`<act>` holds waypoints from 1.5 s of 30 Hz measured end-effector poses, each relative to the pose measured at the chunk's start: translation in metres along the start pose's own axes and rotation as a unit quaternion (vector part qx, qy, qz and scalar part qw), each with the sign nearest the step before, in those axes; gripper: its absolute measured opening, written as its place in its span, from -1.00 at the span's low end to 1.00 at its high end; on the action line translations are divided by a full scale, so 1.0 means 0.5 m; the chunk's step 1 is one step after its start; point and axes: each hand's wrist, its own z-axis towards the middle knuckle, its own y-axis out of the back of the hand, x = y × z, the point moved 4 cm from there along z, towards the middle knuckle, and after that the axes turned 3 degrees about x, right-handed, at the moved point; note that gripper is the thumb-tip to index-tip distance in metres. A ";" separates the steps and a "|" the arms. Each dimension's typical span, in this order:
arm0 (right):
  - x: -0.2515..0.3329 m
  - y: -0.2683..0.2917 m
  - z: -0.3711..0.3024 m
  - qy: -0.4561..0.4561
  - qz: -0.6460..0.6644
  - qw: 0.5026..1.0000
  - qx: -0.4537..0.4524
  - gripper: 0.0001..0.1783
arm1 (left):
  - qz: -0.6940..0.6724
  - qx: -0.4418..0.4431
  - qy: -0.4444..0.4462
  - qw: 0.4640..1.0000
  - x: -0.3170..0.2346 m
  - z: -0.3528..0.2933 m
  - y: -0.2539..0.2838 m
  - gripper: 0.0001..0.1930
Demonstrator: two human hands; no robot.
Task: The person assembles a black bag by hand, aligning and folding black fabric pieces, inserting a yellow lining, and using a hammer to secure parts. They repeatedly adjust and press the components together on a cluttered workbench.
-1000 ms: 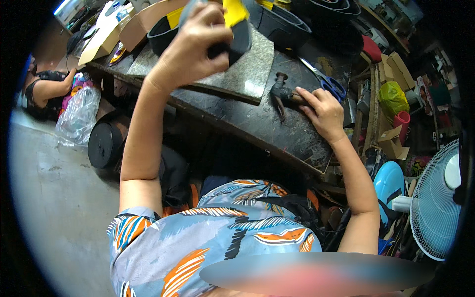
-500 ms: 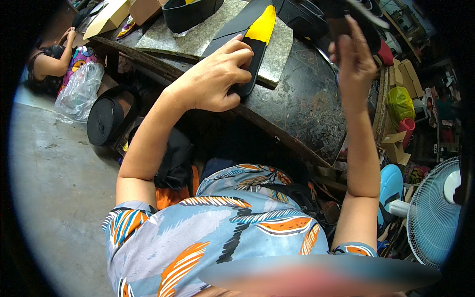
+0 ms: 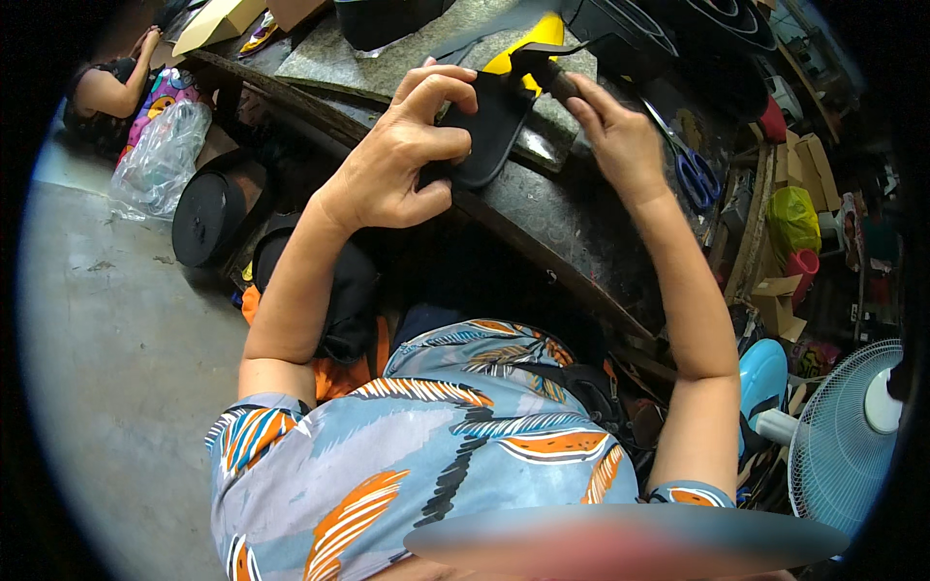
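Observation:
My left hand (image 3: 412, 145) curls its fingers round the near left edge of a black, rounded sole-shaped piece (image 3: 499, 126). A yellow patch (image 3: 536, 41) shows at the far part of this piece, which lies over a grey speckled stone slab (image 3: 555, 136) on the workbench. In my right hand (image 3: 620, 140) is a hammer (image 3: 559, 83), gripped by its short dark handle. Its black head is just above the sole piece, near the yellow patch; whether it touches cannot be told.
Blue-handled scissors (image 3: 696, 176) lie on the bench to the right. Black curved pieces (image 3: 712, 29) are heaped at the far right, and a black band (image 3: 387, 21) stands at the back. A fan (image 3: 852, 426) is at lower right. Another person (image 3: 108, 92) sits at far left.
My right hand has come down and left from the far right, bringing the hammer over the sole piece. The scissors now show. My left hand has shifted slightly and grips the piece's edge.

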 end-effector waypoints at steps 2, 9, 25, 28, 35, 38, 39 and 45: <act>-0.004 -0.004 0.016 0.009 -0.056 0.997 0.043 -0.59 | -0.007 -0.010 0.010 1.000 0.006 -0.006 0.000 -0.78; 0.030 -0.005 0.023 0.060 0.083 0.994 -0.035 -0.58 | -0.055 -0.039 0.049 0.996 0.030 -0.031 -0.001 -0.73; 0.038 -0.020 0.028 0.031 0.041 0.998 0.047 -0.61 | 0.003 -0.042 0.070 0.997 0.024 -0.036 0.006 -0.78; -0.015 -0.003 0.008 -0.082 0.213 0.969 0.097 -0.64 | 0.013 -0.084 0.119 0.989 0.022 -0.041 -0.002 -0.65; -0.081 0.104 -0.042 -0.077 0.361 0.929 0.005 -0.64 | -0.129 -0.249 0.350 0.894 0.089 -0.070 -0.048 0.05; -0.100 0.136 -0.061 -0.068 0.358 0.931 -0.015 -0.61 | -0.056 -0.084 0.471 0.876 0.110 -0.084 -0.064 0.04; -0.104 0.144 -0.067 -0.063 0.358 0.931 -0.021 -0.61 | -0.117 -0.105 0.439 0.885 0.105 -0.077 -0.068 -0.06; -0.094 0.198 -0.090 -0.045 0.345 0.933 -0.088 -0.59 | -0.360 -0.291 0.285 0.839 0.038 -0.036 0.010 -0.50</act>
